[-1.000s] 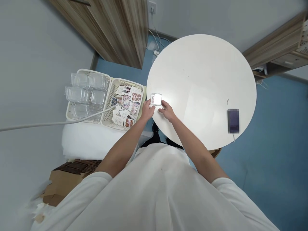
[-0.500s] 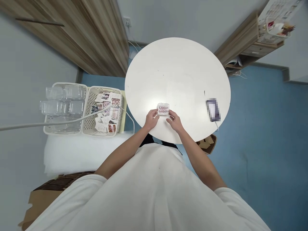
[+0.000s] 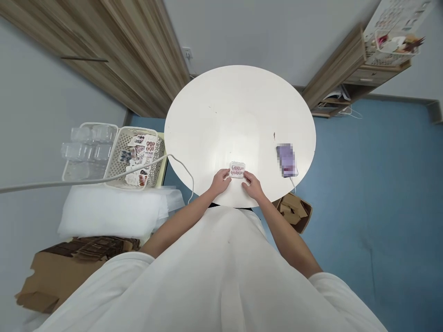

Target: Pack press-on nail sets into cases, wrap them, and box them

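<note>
A small clear plastic box (image 3: 237,169) holds two rows of pink pieces that look like press-on nails. It is at the near part of the round white table (image 3: 238,106). My left hand (image 3: 220,181) grips the box's left side with fingers and thumb, and my right hand (image 3: 253,185) has its fingertips on the right side. Both hands are partly curled around it. Whether the box rests on the tabletop or is held just above it, I cannot tell.
A pixelated phone (image 3: 286,160) with a cable lies at the table's right. On the left are a basket of nail cards (image 3: 116,177), clear plastic boxes (image 3: 78,151), white packing sheets (image 3: 107,210) and a white cable (image 3: 128,171). An open cardboard box (image 3: 304,223) stands below right.
My view has shifted, so the table and phone appear farther left and the side baskets look different. Both hands remain on the clear box of nails, with little change in grip.
</note>
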{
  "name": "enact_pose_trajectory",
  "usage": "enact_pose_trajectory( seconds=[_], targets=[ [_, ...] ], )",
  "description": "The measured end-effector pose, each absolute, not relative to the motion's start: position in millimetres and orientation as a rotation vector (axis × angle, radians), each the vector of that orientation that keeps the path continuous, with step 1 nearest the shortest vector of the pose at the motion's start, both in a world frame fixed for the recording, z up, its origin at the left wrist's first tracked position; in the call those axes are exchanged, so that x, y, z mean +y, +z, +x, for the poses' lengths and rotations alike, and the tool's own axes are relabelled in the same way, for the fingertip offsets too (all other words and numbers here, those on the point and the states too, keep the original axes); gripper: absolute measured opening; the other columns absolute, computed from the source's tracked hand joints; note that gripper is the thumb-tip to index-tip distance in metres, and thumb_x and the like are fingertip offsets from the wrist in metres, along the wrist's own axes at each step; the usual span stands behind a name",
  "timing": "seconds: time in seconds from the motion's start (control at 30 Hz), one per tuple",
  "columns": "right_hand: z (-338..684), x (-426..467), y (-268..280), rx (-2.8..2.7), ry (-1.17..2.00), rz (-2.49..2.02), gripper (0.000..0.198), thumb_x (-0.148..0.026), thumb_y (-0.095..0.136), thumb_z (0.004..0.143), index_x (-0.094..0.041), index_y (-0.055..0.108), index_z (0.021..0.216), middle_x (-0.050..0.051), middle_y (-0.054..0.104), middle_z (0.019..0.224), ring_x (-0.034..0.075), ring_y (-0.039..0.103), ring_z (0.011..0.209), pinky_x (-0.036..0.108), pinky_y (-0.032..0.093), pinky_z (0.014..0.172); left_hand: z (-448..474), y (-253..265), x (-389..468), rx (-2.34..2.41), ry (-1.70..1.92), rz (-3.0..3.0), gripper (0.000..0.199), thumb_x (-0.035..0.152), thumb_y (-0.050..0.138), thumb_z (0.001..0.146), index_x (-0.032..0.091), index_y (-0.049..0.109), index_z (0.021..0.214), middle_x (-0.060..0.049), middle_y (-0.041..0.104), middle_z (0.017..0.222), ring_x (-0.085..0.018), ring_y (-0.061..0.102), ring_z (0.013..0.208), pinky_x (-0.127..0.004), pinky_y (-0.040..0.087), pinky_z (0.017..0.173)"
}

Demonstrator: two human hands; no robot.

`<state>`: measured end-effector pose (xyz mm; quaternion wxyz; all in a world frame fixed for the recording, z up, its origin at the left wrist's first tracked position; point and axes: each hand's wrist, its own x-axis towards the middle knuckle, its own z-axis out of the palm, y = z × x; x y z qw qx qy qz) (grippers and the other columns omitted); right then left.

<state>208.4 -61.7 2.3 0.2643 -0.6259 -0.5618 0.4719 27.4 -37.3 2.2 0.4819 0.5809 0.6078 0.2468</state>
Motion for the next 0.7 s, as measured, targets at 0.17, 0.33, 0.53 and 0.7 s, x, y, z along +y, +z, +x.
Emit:
enact_pose_trajectory(
  seconds=[0.17,0.33,0.53,0.7],
  targets=[
    [209,-62,-1,-1.636,1.252,-1.686,0.056,-0.018,0.050,0.072,-0.020,0.045,0.129,0.009,0.042,0.135,0.023,0.040,0.125,0.042,0.034,0.105,32,1,-41,1.531,0.586,1.454,0.045,0.012,0.048,0.072,0.018,0.056,0.115,-0.007,0.057,0.112,-0.018,0.056,0.100,-0.035,0.046,0.091],
    [207,-69,0,-1.789,1.079,-1.704,0.057,-0.020,0.050,0.076,-0.017,0.038,0.132,0.013,0.038,0.134,0.025,0.036,0.125,0.044,0.035,0.102,31,4,-43,1.541,0.581,1.515,0.048,0.013,0.047,0.071,0.016,0.053,0.118,-0.008,0.056,0.114,-0.019,0.055,0.101,-0.034,0.047,0.088],
    [207,-80,3,-2.390,0.842,-1.624,0.029,-0.024,0.055,0.080,-0.020,0.056,0.109,0.012,0.052,0.114,0.028,0.047,0.103,0.041,0.039,0.085,12,10,-59,1.437,0.429,1.898,0.042,0.021,0.055,0.070,0.018,0.054,0.112,-0.010,0.055,0.113,-0.024,0.051,0.106,-0.039,0.042,0.092],
    [194,-76,1,-2.575,0.641,-1.718,0.023,-0.014,0.039,0.087,-0.019,0.061,0.092,0.011,0.058,0.100,0.024,0.049,0.090,0.035,0.034,0.076,-1,13,-68,1.369,0.210,2.111,0.040,0.032,0.063,0.069,0.020,0.056,0.106,-0.011,0.052,0.118,-0.029,0.046,0.111,-0.044,0.035,0.093]
  ],
)
